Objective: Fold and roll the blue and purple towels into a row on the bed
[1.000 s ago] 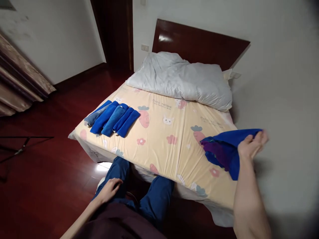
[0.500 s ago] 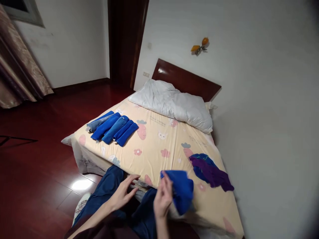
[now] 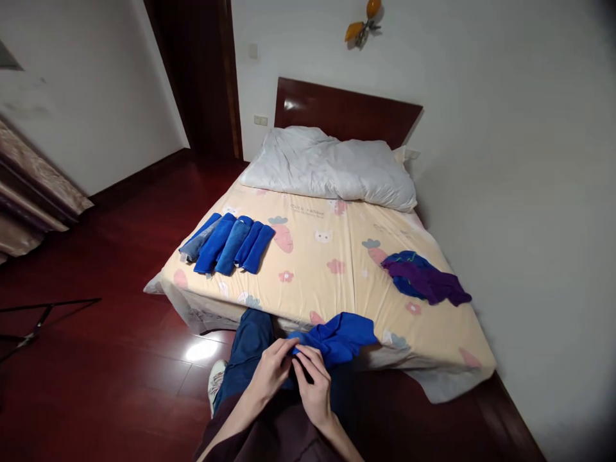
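Note:
A blue cloth (image 3: 339, 335) lies loosely over the near edge of the bed, its left end reaching my fingers. My left hand (image 3: 275, 367) pinches that end, and my right hand (image 3: 312, 378) pinches it close beside, the fingertips nearly touching. Several rolled blue cloths (image 3: 233, 244) lie side by side on the left part of the bed. Toward the right edge is a crumpled heap of blue and purple cloth (image 3: 426, 279).
The bed (image 3: 312, 289) has a patterned sheet, with a grey-white quilt (image 3: 327, 167) near the dark headboard (image 3: 346, 109). Black stand legs (image 3: 45, 314) are on the red floor at the left. A wall runs along the right.
The blue cloth has come down from the air onto the bed edge. My left hand has moved in and closed on it beside my right. The view has turned and shifted.

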`<action>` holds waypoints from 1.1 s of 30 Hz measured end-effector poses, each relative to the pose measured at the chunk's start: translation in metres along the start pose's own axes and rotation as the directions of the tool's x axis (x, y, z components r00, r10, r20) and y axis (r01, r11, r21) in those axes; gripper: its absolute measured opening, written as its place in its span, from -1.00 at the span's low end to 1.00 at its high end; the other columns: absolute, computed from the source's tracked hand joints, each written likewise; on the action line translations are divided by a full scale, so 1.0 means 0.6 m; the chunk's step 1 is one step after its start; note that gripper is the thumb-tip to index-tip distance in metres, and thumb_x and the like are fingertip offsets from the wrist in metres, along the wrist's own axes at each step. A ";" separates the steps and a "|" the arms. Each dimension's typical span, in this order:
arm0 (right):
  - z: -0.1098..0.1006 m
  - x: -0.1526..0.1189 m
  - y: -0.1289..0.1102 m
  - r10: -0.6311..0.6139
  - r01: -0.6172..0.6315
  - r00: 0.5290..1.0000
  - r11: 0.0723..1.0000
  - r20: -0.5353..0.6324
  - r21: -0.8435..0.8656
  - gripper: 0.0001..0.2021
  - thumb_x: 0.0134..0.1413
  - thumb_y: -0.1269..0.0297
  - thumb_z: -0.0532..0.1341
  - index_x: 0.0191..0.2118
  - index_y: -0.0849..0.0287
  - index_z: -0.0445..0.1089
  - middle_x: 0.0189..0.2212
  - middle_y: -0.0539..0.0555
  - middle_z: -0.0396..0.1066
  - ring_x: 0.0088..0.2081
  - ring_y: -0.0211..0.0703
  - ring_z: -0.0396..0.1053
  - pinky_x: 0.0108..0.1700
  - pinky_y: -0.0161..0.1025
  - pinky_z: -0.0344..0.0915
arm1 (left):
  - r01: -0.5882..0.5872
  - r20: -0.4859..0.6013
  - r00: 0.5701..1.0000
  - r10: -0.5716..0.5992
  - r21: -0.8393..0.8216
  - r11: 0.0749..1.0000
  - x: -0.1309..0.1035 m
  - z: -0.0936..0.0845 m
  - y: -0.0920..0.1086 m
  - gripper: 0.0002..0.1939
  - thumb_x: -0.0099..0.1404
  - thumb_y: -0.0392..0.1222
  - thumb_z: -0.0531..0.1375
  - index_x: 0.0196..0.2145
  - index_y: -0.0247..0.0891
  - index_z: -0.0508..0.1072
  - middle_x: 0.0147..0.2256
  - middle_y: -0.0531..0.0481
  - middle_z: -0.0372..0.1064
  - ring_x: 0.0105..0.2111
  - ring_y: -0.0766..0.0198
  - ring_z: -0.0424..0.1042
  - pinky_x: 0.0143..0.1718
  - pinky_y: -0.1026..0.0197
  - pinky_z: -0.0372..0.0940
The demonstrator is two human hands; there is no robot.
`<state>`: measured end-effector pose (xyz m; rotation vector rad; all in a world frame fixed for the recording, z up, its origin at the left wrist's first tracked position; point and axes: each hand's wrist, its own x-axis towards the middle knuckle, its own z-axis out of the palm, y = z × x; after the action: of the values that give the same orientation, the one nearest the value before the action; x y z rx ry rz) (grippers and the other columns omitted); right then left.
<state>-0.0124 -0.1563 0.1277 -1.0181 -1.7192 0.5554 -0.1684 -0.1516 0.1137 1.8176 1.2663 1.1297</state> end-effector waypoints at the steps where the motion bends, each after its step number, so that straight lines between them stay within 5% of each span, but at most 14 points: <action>1: 0.010 0.002 -0.006 -0.015 0.015 0.999 1.000 -0.042 0.007 -0.72 0.28 0.50 0.23 0.00 0.05 0.57 -0.13 0.15 0.58 -0.08 -0.05 0.53 -0.04 -0.08 0.54 | 0.015 0.004 1.000 -0.015 0.013 1.000 -0.001 -0.007 -0.001 -0.44 0.29 -0.46 0.01 0.18 -0.18 0.42 0.00 -0.17 0.48 -0.02 0.20 0.52 0.04 0.14 0.44; 7: 0.040 -0.006 -0.031 -0.046 0.051 0.988 0.998 -0.146 0.034 -0.78 0.15 0.60 0.25 -0.24 0.10 0.51 -0.35 0.05 0.55 -0.31 -0.15 0.53 -0.18 -0.20 0.51 | 0.125 -0.114 0.988 -0.102 0.217 0.968 -0.015 -0.085 -0.033 -0.36 0.07 -0.51 0.00 0.08 -0.25 0.48 -0.03 -0.18 0.50 -0.03 0.12 0.51 0.01 0.09 0.44; 10: 0.033 -0.016 -0.027 -0.064 0.070 0.993 0.996 -0.100 0.058 -0.75 0.11 0.60 0.23 -0.20 0.10 0.46 -0.32 0.05 0.55 -0.36 -0.20 0.52 -0.33 -0.31 0.47 | 0.086 -0.252 0.968 0.001 0.332 0.939 -0.028 -0.131 -0.035 -0.40 0.03 -0.53 0.00 0.00 -0.26 0.50 -0.13 -0.13 0.51 -0.13 0.16 0.53 -0.10 0.16 0.45; 16: 0.047 -0.018 0.002 0.022 -0.020 0.990 1.000 0.137 -0.012 -0.71 0.09 0.62 0.12 -0.21 0.13 0.47 -0.33 0.04 0.50 -0.40 -0.25 0.43 -0.28 -0.31 0.43 | -0.115 -0.414 0.822 0.392 0.554 0.825 -0.034 -0.215 0.042 -0.57 0.18 -0.61 0.08 -0.15 -0.24 0.55 -0.29 -0.04 0.52 -0.27 0.25 0.54 -0.15 0.25 0.41; 21: 0.093 -0.012 0.018 0.005 0.020 0.921 0.998 0.390 -0.058 -0.81 0.03 0.48 0.29 -0.22 0.08 0.52 -0.32 0.03 0.56 -0.23 -0.10 0.53 -0.08 -0.20 0.46 | -0.125 -0.453 0.712 0.536 0.670 0.732 -0.029 -0.273 0.107 -0.71 0.18 -0.59 0.25 -0.26 -0.26 0.57 -0.41 -0.01 0.51 -0.41 0.26 0.51 -0.28 0.24 0.41; 26: 0.149 -0.014 0.020 0.035 0.016 0.925 0.991 0.379 -0.131 -0.74 0.02 0.12 0.41 -0.17 0.08 0.52 -0.25 0.08 0.61 -0.20 0.11 0.58 -0.12 -0.06 0.51 | -0.149 -0.375 0.744 0.553 0.714 0.684 -0.032 -0.280 0.120 -0.75 0.17 -0.56 0.29 -0.27 -0.27 0.57 -0.45 0.02 0.50 -0.47 0.29 0.51 -0.32 0.27 0.41; 33: 0.137 0.028 0.047 0.079 -0.075 0.996 0.992 0.036 -0.099 -0.91 0.27 0.25 0.19 -0.17 0.04 0.43 -0.33 0.08 0.53 -0.28 0.04 0.53 -0.20 -0.08 0.48 | -0.138 -0.386 0.741 0.550 0.714 0.687 -0.017 -0.249 0.154 -0.81 0.23 -0.50 0.25 -0.32 -0.26 0.55 -0.49 0.03 0.48 -0.50 0.30 0.50 -0.34 0.31 0.40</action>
<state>-0.0800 -0.1187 0.0847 -1.1538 -1.7626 0.5484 -0.2695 -0.1872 0.2535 2.4265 1.8832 1.7192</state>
